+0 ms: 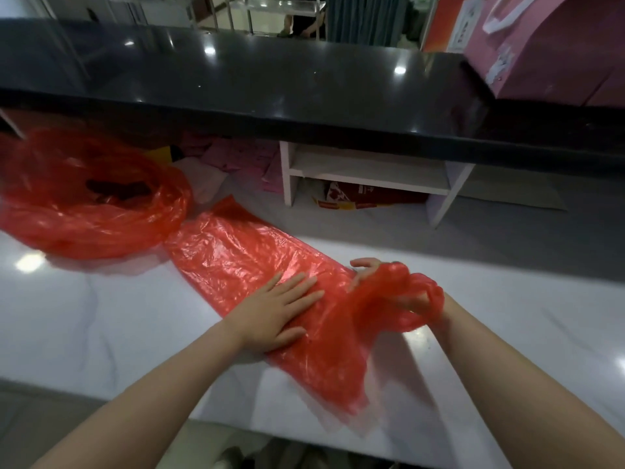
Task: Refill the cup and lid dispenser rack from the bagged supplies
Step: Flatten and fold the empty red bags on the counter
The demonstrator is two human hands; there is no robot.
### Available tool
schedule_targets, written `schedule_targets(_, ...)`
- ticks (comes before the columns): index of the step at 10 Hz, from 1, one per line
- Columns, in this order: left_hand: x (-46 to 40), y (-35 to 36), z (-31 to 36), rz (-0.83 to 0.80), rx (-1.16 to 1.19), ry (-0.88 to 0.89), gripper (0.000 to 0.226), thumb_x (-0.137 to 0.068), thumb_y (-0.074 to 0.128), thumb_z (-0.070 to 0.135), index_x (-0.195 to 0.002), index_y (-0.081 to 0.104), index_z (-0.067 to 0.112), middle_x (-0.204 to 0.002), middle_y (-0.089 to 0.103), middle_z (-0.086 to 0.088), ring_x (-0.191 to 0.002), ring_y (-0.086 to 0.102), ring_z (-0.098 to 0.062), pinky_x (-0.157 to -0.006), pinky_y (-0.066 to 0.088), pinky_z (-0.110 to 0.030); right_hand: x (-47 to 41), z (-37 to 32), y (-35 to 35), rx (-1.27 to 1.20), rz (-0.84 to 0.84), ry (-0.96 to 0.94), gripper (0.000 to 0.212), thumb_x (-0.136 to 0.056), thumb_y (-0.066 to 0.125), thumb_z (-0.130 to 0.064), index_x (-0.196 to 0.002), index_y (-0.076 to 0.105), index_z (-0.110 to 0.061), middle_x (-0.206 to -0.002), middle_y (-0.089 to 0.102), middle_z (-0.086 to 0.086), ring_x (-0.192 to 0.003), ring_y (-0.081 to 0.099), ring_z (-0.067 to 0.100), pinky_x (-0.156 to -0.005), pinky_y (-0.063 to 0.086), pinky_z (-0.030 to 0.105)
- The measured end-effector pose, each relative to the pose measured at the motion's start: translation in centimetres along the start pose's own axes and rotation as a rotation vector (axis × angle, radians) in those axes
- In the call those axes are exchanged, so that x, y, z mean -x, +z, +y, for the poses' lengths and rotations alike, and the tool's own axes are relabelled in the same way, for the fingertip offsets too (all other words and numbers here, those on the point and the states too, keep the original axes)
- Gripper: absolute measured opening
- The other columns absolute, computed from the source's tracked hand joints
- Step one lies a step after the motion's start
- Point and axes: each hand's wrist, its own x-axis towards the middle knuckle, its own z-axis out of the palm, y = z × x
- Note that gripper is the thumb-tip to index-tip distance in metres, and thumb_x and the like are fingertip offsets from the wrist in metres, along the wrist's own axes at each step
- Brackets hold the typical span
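Observation:
A flattened red plastic bag (243,262) lies diagonally across the white marble counter (84,316). My left hand (280,309) presses flat on the bag's middle, fingers straight. At the bag's near end, my right hand (402,292) grips the bunched handles, which wrap over its fingers. A second red plastic bag (88,204), puffed up and open, sits at the left with something dark inside. No cups, lids or dispenser rack are in sight.
A raised black glossy countertop (270,82) runs across behind the white one. A pink paper bag (548,52) stands on it at the right. Under it are a white shelf unit (368,170), pink sheets and a red-and-yellow packet (358,198).

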Motion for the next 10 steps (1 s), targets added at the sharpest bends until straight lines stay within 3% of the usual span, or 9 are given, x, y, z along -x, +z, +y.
schedule_targets(1, 2.8, -0.1, 0.0, 0.11, 0.085, -0.113, 0.064, -0.096, 0.024, 0.052, -0.151, 0.0, 0.033, -0.16, -0.005, 0.004, -0.147, -0.008, -0.015, -0.119, -0.007, -0.037, 0.0, 0.6, 0.6, -0.182, 0.019, 0.151, 0.036, -0.098, 0.052, -0.022, -0.13, 0.052, -0.006, -0.102, 0.054, 0.005, -0.091, 0.058, 0.018, -0.059, 0.044, 0.012)
schedule_targets(2, 6.4, 0.3, 0.8, 0.17, 0.172, -0.224, 0.059, -0.096, 0.029, 0.041, -0.151, 0.014, 0.028, -0.159, 0.01, 0.003, -0.148, 0.005, -0.016, -0.12, 0.006, -0.037, 0.7, 0.3, 1.8, -0.136, 0.033, 0.042, 0.013, -0.078, 0.073, -0.022, -0.081, 0.07, -0.034, -0.073, 0.058, -0.017, -0.07, 0.056, 0.002, -0.052, 0.038, 0.005)
schedule_targets(3, 9.6, 0.6, 2.5, 0.271, 0.233, -0.267, 0.056, -0.091, 0.035, 0.027, -0.146, 0.035, 0.018, -0.153, 0.029, -0.001, -0.143, 0.025, -0.021, -0.118, 0.02, -0.036, 1.3, 0.1, 3.3, -0.087, 0.044, 0.042, 0.019, -0.054, 0.066, -0.042, -0.065, 0.062, -0.057, -0.063, 0.058, -0.025, -0.065, 0.057, -0.01, -0.057, 0.037, 0.008)
schedule_targets(5, 13.3, 1.1, 6.7, 0.414, 0.349, -0.241, 0.063, -0.08, 0.055, 0.029, -0.141, 0.045, 0.013, -0.148, 0.04, -0.001, -0.136, 0.038, -0.019, -0.111, 0.033, -0.035, 3.3, -0.1, 6.4, -0.124, 0.091, 0.079, 0.064, -0.052, 0.081, -0.051, -0.109, 0.066, -0.026, -0.103, 0.07, -0.002, -0.095, 0.066, 0.02, -0.085, 0.054, 0.044)
schedule_targets(6, 14.4, 1.6, 8.1, 0.385, 0.552, -0.382, 0.078, -0.078, 0.074, 0.036, -0.145, 0.035, 0.029, -0.149, 0.036, 0.011, -0.136, 0.037, -0.011, -0.109, 0.038, -0.035, 4.2, -0.9, 8.3, -0.106, 0.142, 0.131, 0.063, -0.058, 0.086, -0.044, -0.112, 0.063, -0.019, -0.104, 0.069, 0.003, -0.095, 0.065, 0.023, -0.085, 0.053, 0.044)
schedule_targets(7, 15.7, 1.5, 8.9, 0.328, 0.747, -0.54, 0.064, -0.086, 0.065, 0.042, -0.143, 0.035, 0.041, -0.146, 0.039, 0.015, -0.133, 0.035, -0.003, -0.11, 0.034, -0.033, 5.5, -2.0, 10.3, -0.121, 0.224, 0.16, 0.056, -0.058, 0.088, -0.041, -0.102, 0.064, -0.017, -0.094, 0.069, 0.001, -0.087, 0.065, 0.022, -0.08, 0.054, 0.041)
schedule_targets(8, 16.5, 1.6, 9.5, 0.253, 0.736, -0.566, 0.038, -0.098, 0.04, 0.043, -0.134, 0.052, 0.036, -0.148, 0.039, 0.013, -0.141, 0.024, -0.007, -0.119, 0.007, -0.041, 6.6, -2.4, 11.9, -0.121, 0.273, 0.148, 0.037, -0.06, 0.088, -0.035, -0.084, 0.064, -0.021, -0.078, 0.067, -0.004, -0.072, 0.064, 0.016, -0.058, 0.048, 0.022)
schedule_targets(9, 17.1, 1.5, 9.7, 0.249, 0.796, -0.608, 0.037, -0.103, 0.031, 0.032, -0.119, 0.063, 0.027, -0.142, 0.049, 0.009, -0.136, 0.035, -0.01, -0.12, 0.003, -0.041, 7.5, -2.4, 12.9, -0.17, 0.304, 0.155, 0.031, -0.068, 0.084, -0.039, -0.085, 0.063, -0.023, -0.076, 0.066, -0.008, -0.069, 0.063, 0.007, -0.054, 0.043, 0.015)
schedule_targets(10, 17.9, 1.7, 9.9, 0.285, 0.861, -0.637, 0.037, -0.103, 0.03, 0.025, -0.117, 0.063, 0.016, -0.139, 0.044, 0.015, -0.132, 0.034, -0.001, -0.118, 0.0, -0.031, 8.2, -2.3, 13.6, -0.219, 0.338, 0.212, 0.03, -0.084, 0.065, -0.049, -0.081, 0.061, -0.02, -0.074, 0.064, -0.006, -0.074, 0.063, 0.018, -0.062, 0.046, 0.027)
